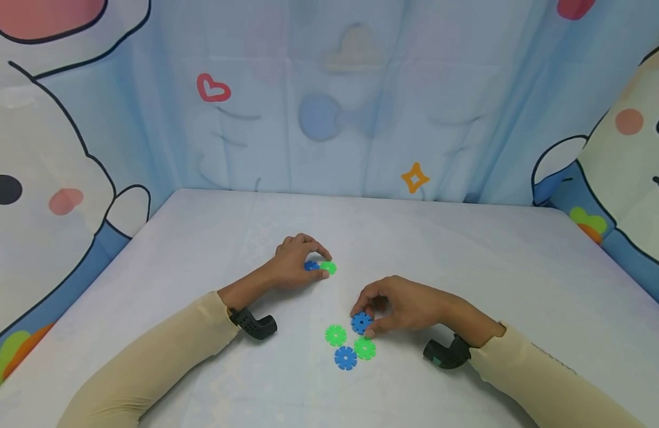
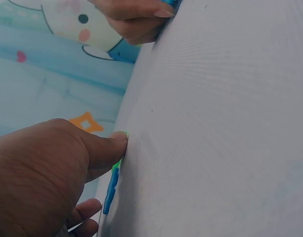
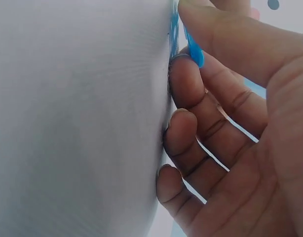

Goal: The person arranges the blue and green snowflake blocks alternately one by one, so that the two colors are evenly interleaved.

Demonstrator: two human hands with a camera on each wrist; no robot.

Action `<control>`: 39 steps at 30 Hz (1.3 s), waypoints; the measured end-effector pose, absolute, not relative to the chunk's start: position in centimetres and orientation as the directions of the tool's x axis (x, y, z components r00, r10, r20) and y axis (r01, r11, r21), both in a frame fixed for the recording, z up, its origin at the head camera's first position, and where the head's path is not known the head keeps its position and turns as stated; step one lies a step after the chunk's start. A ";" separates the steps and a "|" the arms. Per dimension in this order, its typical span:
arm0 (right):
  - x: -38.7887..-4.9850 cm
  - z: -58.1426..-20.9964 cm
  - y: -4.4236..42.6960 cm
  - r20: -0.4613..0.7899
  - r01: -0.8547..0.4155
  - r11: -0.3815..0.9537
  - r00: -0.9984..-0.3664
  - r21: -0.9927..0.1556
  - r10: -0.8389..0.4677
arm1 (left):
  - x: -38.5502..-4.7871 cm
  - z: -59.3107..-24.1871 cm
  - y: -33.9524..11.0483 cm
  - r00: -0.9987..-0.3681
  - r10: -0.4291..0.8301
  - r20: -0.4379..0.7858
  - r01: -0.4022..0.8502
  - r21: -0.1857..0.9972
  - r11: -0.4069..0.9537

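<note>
In the head view my left hand (image 1: pixel 298 263) pinches a green notched plastic disc (image 1: pixel 328 267) between thumb and finger, low over the table. A blue notched disc (image 1: pixel 311 266) lies against it under the palm; in the left wrist view this blue disc (image 2: pixel 111 191) shows edge-on. Whether the two are joined, I cannot tell. Nearer the front, my right hand (image 1: pixel 409 304) pinches another blue notched disc (image 1: pixel 362 323), tilted up a little in the right wrist view. Around its fingertips lie two green discs, one at the left (image 1: pixel 336 335) and one in front (image 1: pixel 365 349), plus a blue disc (image 1: pixel 346 358).
A white cloth covers the table (image 1: pixel 254 380). Behind it hangs a light blue printed curtain (image 1: pixel 329 154), with cartoon figures on both sides. Each wrist wears a black camera band, one on the left (image 1: pixel 257 326) and one on the right (image 1: pixel 448 353).
</note>
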State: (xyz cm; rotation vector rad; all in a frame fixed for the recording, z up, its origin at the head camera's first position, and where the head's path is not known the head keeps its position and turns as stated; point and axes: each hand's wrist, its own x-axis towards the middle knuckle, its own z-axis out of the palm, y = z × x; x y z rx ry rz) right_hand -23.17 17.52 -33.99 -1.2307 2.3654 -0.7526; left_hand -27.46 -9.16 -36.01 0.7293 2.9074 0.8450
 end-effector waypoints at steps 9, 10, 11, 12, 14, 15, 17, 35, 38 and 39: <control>-23.1 -33.5 17.3 0.018 -0.652 0.520 -0.633 -0.552 -0.774 | -27.5 -36.1 -9.2 -0.886 0.450 0.110 0.439 0.509 0.740; -23.2 -33.4 17.3 0.032 -0.656 0.523 -0.639 -0.545 -0.768 | -27.6 -36.1 -9.2 -0.887 0.449 0.109 0.438 0.508 0.742; -23.3 -33.3 17.2 0.044 -0.659 0.521 -0.642 -0.542 -0.766 | -27.6 -36.0 -9.2 -0.888 0.446 0.108 0.435 0.508 0.743; -23.4 -33.3 17.1 0.055 -0.665 0.520 -0.642 -0.537 -0.764 | -27.6 -36.0 -9.3 -0.890 0.443 0.107 0.432 0.507 0.746; -23.7 -33.3 16.8 0.068 -0.669 0.524 -0.648 -0.528 -0.759 | -27.6 -36.0 -9.3 -0.893 0.437 0.103 0.426 0.506 0.750; -23.8 -33.2 16.7 0.077 -0.671 0.524 -0.650 -0.524 -0.756 | -27.6 -36.0 -9.3 -0.894 0.437 0.101 0.424 0.506 0.751; -24.2 -33.2 16.5 0.087 -0.672 0.535 -0.660 -0.512 -0.746 | -27.5 -35.9 -9.4 -0.892 0.440 0.104 0.428 0.506 0.749; -29.3 -33.2 15.8 0.072 -0.576 0.648 -0.773 -0.499 -0.631 | -27.7 -36.0 -9.2 -0.890 0.445 0.096 0.429 0.506 0.748; -29.9 -33.2 15.4 0.069 -0.567 0.655 -0.780 -0.499 -0.622 | -27.7 -36.1 -9.2 -0.888 0.450 0.098 0.433 0.508 0.744; -30.0 -33.2 15.3 0.067 -0.565 0.658 -0.781 -0.498 -0.621 | -27.7 -36.0 -9.2 -0.888 0.450 0.098 0.433 0.509 0.744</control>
